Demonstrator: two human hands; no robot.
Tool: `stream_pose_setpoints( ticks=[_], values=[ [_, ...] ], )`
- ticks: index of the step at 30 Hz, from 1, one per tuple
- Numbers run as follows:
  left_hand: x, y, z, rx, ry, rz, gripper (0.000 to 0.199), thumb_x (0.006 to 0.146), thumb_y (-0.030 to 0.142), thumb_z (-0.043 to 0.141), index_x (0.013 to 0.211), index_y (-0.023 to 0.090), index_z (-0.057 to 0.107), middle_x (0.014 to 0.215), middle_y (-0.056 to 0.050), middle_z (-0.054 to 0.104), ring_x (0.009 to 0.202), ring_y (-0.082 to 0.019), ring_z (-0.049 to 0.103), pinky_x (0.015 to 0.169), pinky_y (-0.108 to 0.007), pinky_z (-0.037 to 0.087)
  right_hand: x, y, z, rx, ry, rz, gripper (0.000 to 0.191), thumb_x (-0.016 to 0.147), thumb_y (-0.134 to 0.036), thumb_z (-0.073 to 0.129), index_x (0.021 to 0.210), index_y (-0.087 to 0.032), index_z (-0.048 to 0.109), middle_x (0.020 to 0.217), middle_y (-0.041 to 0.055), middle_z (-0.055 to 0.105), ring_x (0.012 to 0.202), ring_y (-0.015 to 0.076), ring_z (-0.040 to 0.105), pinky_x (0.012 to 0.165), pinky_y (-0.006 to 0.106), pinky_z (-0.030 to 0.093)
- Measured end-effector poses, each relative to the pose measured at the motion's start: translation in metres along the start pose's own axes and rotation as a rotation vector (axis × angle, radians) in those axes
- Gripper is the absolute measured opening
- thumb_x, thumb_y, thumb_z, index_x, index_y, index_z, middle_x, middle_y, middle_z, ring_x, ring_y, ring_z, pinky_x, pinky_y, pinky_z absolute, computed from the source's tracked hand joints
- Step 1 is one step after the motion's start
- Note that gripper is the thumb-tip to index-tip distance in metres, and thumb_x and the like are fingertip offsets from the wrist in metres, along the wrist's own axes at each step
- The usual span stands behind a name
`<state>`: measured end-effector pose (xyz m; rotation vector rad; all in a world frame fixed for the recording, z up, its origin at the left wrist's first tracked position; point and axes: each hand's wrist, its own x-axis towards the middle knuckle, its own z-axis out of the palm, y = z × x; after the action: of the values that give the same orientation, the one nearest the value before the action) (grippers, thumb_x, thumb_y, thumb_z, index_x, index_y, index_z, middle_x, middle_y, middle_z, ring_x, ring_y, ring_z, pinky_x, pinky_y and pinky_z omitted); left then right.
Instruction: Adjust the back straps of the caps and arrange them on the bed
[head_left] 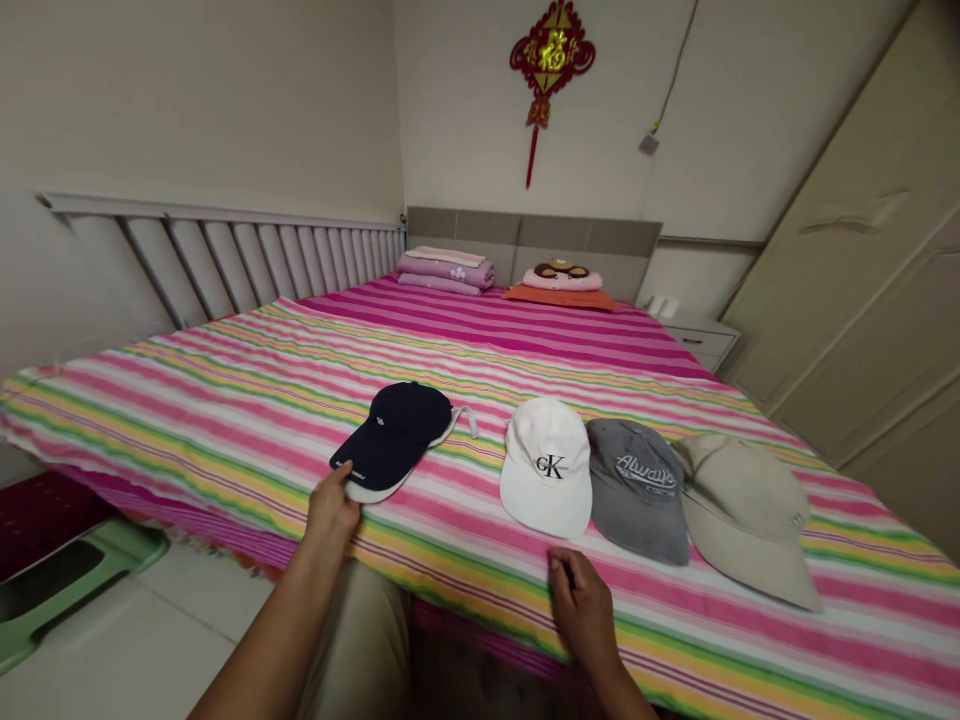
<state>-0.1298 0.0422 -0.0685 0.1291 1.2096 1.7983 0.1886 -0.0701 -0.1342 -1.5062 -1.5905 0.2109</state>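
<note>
The left hand (pixel 332 505) is at the near edge of the bed, its fingers clamped on the brim of the navy baseball cap (pixel 401 430). The right hand (pixel 581 605) is at the bedspread (pixel 465 570), below the white baseball cap (pixel 547 465) and apart from it; its fingers are loosely curled, with a small gap between thumb and forefinger. A trouser leg (pixel 367 640) is visible beside the left forearm. A green plastic stool (pixel 97 570) stands on the floor to the left.

Four caps lie in a row on the striped bedspread. The navy cap is leftmost, its brim directed toward the person and a pale strap (pixel 466 420) extending from its rear; it is separated from the others. The white cap, lettered "CK", adjoins the gray baseball cap (pixel 637 490), lettered "Always". The beige baseball cap (pixel 750 510) adjoins the gray cap at the right end.

Farther back, folded purple bedding (pixel 442 272) and an orange cushion (pixel 555 296) lie before the headboard (pixel 480 230). A white nightstand (pixel 701 340) stands at the right. A red ornament (pixel 553 55) hangs on the wall.
</note>
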Motion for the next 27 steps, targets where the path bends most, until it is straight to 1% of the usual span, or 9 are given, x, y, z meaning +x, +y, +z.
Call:
stream_pose_setpoints(
  ticks=[3, 6, 10, 12, 20, 23, 25, 27],
  values=[
    [0.005, 0.003, -0.001, -0.074, 0.014, 0.06, 0.01, 0.067, 0.008, 0.05, 0.071, 0.016, 0.056, 0.068, 0.0, 0.064, 0.07, -0.012, 0.061, 0.076, -0.026, 0.049, 0.0, 0.001, 0.0, -0.001, 0.0, -0.001, 0.024, 0.083, -0.032, 0.039, 0.083, -0.017, 0.058, 0.077, 0.0087, 0.065, 0.071, 0.0205, 0.06, 0.063, 0.029, 0.045],
    [0.01, 0.004, -0.006, -0.113, 0.012, 0.129, 0.009, 0.066, 0.01, 0.051, 0.069, 0.017, 0.054, 0.071, 0.0, 0.064, 0.075, -0.013, 0.061, 0.078, -0.028, 0.049, 0.0, 0.001, 0.0, -0.001, -0.004, -0.003, 0.024, 0.083, -0.032, 0.039, 0.083, -0.017, 0.058, 0.077, 0.0088, 0.064, 0.072, 0.0206, 0.06, 0.063, 0.029, 0.045],
    [0.013, -0.002, -0.014, -0.13, 0.014, 0.2, 0.011, 0.061, 0.008, 0.054, 0.061, 0.018, 0.049, 0.068, 0.001, 0.062, 0.074, -0.013, 0.06, 0.079, -0.029, 0.049, 0.0, 0.0, 0.0, -0.007, -0.005, -0.006, 0.023, 0.083, -0.031, 0.04, 0.084, -0.017, 0.058, 0.077, 0.0087, 0.064, 0.072, 0.0206, 0.059, 0.063, 0.029, 0.045],
    [0.013, -0.004, -0.015, -0.137, 0.013, 0.225, 0.012, 0.061, 0.008, 0.053, 0.06, 0.018, 0.048, 0.066, 0.002, 0.061, 0.073, -0.012, 0.06, 0.079, -0.028, 0.048, 0.0, 0.0, 0.001, -0.01, -0.007, -0.008, 0.022, 0.083, -0.031, 0.04, 0.083, -0.018, 0.058, 0.076, 0.008, 0.064, 0.071, 0.0201, 0.059, 0.063, 0.029, 0.045],
    [0.021, 0.004, -0.014, -0.137, 0.012, 0.347, 0.007, 0.067, 0.014, 0.052, 0.067, 0.019, 0.047, 0.073, 0.003, 0.061, 0.077, -0.011, 0.058, 0.08, -0.027, 0.047, -0.001, 0.002, 0.002, -0.018, -0.014, -0.015, 0.021, 0.083, -0.029, 0.039, 0.083, -0.018, 0.057, 0.076, 0.0076, 0.063, 0.071, 0.0189, 0.058, 0.062, 0.027, 0.044],
    [0.026, 0.006, -0.017, -0.065, 0.028, 0.343, 0.008, 0.066, 0.014, 0.052, 0.064, 0.019, 0.045, 0.068, 0.003, 0.059, 0.07, -0.01, 0.057, 0.074, -0.027, 0.047, -0.001, 0.001, 0.002, -0.017, -0.01, -0.016, 0.021, 0.083, -0.029, 0.039, 0.082, -0.018, 0.057, 0.075, 0.0069, 0.063, 0.07, 0.0186, 0.058, 0.061, 0.027, 0.044],
    [0.027, 0.007, -0.019, 0.019, 0.05, 0.324, 0.014, 0.063, 0.012, 0.055, 0.06, 0.018, 0.042, 0.059, 0.004, 0.054, 0.06, -0.01, 0.054, 0.065, -0.027, 0.047, -0.001, 0.001, 0.001, -0.017, -0.006, -0.015, 0.021, 0.083, -0.029, 0.04, 0.082, -0.018, 0.057, 0.075, 0.0068, 0.063, 0.07, 0.0186, 0.058, 0.062, 0.027, 0.044],
    [0.027, 0.009, -0.019, 0.107, 0.088, 0.337, 0.021, 0.06, 0.013, 0.059, 0.056, 0.018, 0.039, 0.05, 0.007, 0.046, 0.049, -0.008, 0.046, 0.054, -0.023, 0.043, -0.001, 0.002, 0.001, -0.016, -0.004, -0.014, 0.021, 0.082, -0.029, 0.04, 0.083, -0.018, 0.057, 0.075, 0.0069, 0.063, 0.07, 0.0188, 0.058, 0.062, 0.028, 0.044]
  ],
)
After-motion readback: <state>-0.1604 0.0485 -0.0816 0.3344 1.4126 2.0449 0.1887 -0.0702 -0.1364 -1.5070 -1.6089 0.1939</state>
